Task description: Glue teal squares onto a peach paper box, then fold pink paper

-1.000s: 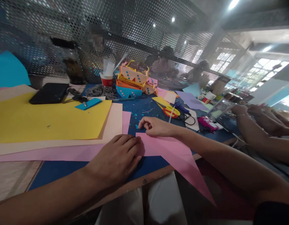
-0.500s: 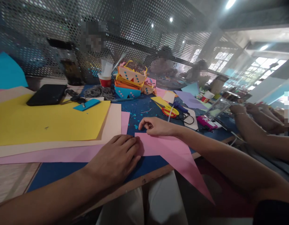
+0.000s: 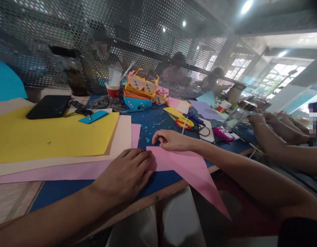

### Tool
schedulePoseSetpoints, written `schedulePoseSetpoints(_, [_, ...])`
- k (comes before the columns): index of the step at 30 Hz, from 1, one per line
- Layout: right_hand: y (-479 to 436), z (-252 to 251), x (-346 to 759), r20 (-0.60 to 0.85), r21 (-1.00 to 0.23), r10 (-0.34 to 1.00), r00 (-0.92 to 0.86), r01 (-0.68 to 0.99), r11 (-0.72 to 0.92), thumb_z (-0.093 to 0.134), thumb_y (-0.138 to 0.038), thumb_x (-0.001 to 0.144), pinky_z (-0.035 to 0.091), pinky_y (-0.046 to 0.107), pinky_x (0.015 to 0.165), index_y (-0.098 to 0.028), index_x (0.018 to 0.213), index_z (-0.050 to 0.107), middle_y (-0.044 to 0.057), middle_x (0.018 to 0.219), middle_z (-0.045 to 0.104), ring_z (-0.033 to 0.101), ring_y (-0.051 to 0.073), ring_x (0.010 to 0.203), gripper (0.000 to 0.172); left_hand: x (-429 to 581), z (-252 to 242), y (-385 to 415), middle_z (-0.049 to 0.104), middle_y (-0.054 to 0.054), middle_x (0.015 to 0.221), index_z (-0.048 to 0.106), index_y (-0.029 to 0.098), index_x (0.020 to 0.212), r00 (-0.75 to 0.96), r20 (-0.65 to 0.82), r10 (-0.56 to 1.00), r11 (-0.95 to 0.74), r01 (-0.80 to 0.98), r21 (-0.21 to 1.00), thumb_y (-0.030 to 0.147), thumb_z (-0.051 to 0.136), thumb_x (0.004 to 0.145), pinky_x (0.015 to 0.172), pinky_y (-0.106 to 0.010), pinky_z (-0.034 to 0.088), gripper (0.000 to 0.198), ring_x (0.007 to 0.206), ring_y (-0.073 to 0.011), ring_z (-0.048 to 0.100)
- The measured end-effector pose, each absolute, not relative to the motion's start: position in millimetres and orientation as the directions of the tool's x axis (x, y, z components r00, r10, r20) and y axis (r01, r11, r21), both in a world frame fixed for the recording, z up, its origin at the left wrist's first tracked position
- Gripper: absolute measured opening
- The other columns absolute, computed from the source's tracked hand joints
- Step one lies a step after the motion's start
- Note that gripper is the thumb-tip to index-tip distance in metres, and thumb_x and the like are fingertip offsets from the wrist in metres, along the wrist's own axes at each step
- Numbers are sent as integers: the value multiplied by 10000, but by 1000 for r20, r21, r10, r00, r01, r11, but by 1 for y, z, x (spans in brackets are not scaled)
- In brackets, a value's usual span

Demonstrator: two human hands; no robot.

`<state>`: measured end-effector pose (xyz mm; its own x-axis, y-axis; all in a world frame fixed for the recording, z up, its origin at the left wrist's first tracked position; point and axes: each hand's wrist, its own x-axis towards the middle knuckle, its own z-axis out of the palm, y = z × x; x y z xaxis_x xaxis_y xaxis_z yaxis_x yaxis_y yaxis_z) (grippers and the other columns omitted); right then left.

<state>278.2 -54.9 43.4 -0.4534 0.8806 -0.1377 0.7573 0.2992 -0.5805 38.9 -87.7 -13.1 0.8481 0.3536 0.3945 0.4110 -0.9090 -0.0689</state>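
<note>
Loosely curled right hand (image 3: 173,140) resting on pink paper (image 3: 193,169), left hand (image 3: 129,171) over paper's end, its grip hidden

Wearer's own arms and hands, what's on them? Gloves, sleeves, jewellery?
Left hand and right hand are gloveless, no rings or watches visible. Forearms bare, no markings seen. Black patch at lower right is probably the right sleeve; no left sleeve in view.
</note>
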Motion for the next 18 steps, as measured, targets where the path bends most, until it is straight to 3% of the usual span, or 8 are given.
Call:
schedulePoseSetpoints(7, [-59, 42, 288, -177, -589, 914, -366, 783, 200, 516, 29, 732, 344, 246, 595, -147, 1021, 647, -50, 745, 498, 470, 112, 661, 363, 40, -14, -86, 732, -145, 1243, 670, 93, 1299, 853, 369, 370, -900, 427, -86, 348, 369, 1078, 978, -469, 501, 452, 1130, -308, 649])
schedulePoseSetpoints(13, [-55, 33, 292, -209, -687, 929, -304, 722, 81, 551, 1, 709, 342, 240, 554, -148, 1002, 624, -69, 702, 484, 470, 101, 611, 337, 39, -13, -87, 731, -149, 1241, 686, 96, 1274, 851, 370, 372, -903, 424, -66, 341, 349, 1082, 978, -467, 500, 459, 1128, -303, 649])
schedulePoseSetpoints(18, [-53, 21, 292, -178, -725, 940, -290, 684, 73, 607, -71, 729, 343, 237, 540, -168, 981, 598, -77, 677, 507, 481, 94, 582, 269, 39, -14, -85, 735, -169, 1223, 705, 97, 1229, 852, 386, 354, -912, 406, -58, 358, 308, 1092, 951, -498, 511, 495, 1095, -315, 654])
